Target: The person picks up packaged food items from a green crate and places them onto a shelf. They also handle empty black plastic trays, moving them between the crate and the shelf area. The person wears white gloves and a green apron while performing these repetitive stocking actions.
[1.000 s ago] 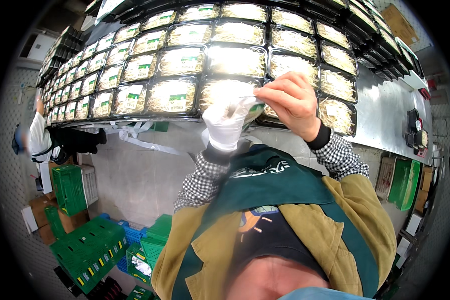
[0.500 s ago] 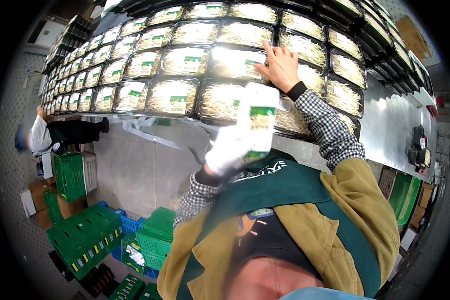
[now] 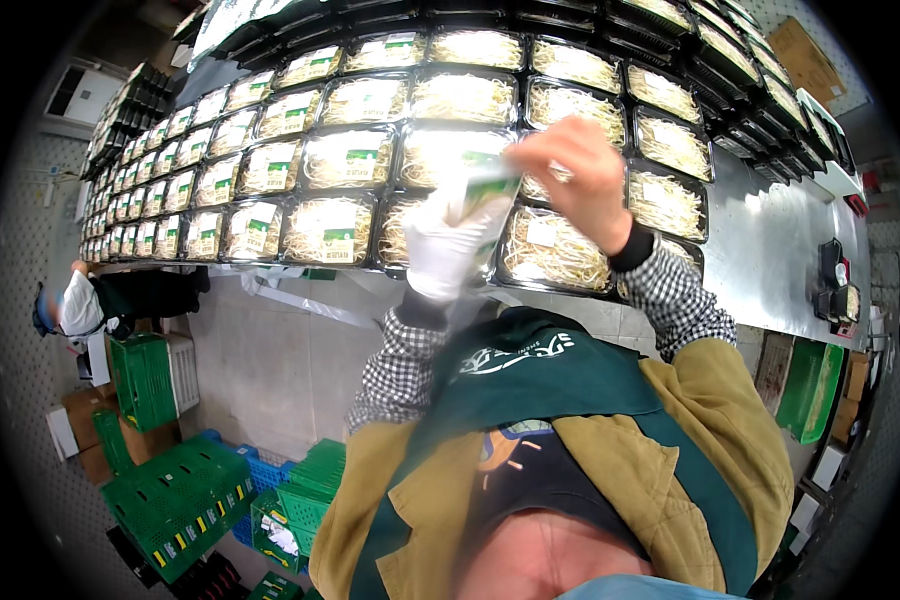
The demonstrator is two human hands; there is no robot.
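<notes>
My left hand point(image 3: 442, 250), in a white glove, grips a pack of white-and-green labels point(image 3: 492, 188) tilted on edge above the trays. At the upper edge of the pack my bare right hand point(image 3: 582, 178) pinches a label; motion blurs its fingers, so whether that label is loose from the pack cannot be told. Below both hands lie rows of black trays of bean sprouts under clear film. A tray with a small white sticker point(image 3: 558, 255) sits under my right wrist. To the left, a sprout tray point(image 3: 325, 228) bears a green-and-white label, as do many beyond it.
Stacked black trays point(image 3: 740, 95) rise at the far right beside a bare metal tabletop point(image 3: 770, 250). Green crates point(image 3: 175, 490) stand on the floor at lower left. Another person point(image 3: 75, 300) works at the table's far left end.
My right hand has lifted off the trays and come to the label pack in my left hand. The pack has turned from facing up to edge-on. The view has shifted slightly.
</notes>
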